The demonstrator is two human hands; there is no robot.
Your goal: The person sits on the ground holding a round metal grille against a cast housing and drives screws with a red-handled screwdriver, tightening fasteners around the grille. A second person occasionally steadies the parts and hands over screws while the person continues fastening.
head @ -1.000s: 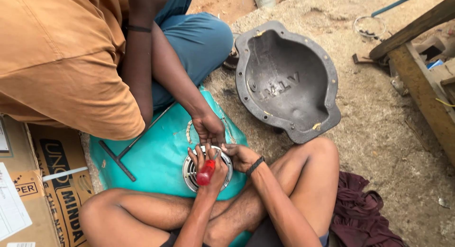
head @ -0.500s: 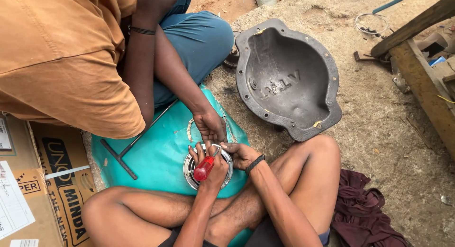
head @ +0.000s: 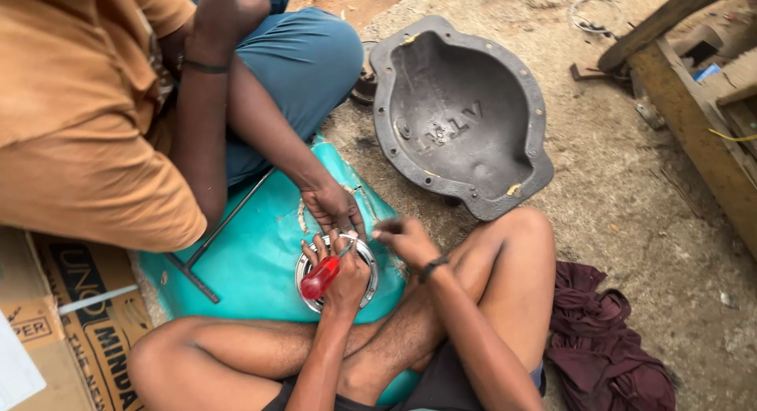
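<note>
One flattened brown cardboard box (head: 75, 316) with dark lettering lay at the lower left, on a rough concrete floor (head: 631, 222). Beside it rested a teal tank (head: 252, 253), with a chrome ring (head: 303, 263) set in its top face. The wearer's left hand (head: 341, 273) was closed around a red-handled screwdriver (head: 321, 278) over that ring. The right hand (head: 404, 239) hovered just beside it, fingers curled and pinched; what it held could not be determined. Another person's hand (head: 333, 208) pressed on the tank. An empty grey metal cover (head: 461, 115) lay nearby, hollow side up.
</note>
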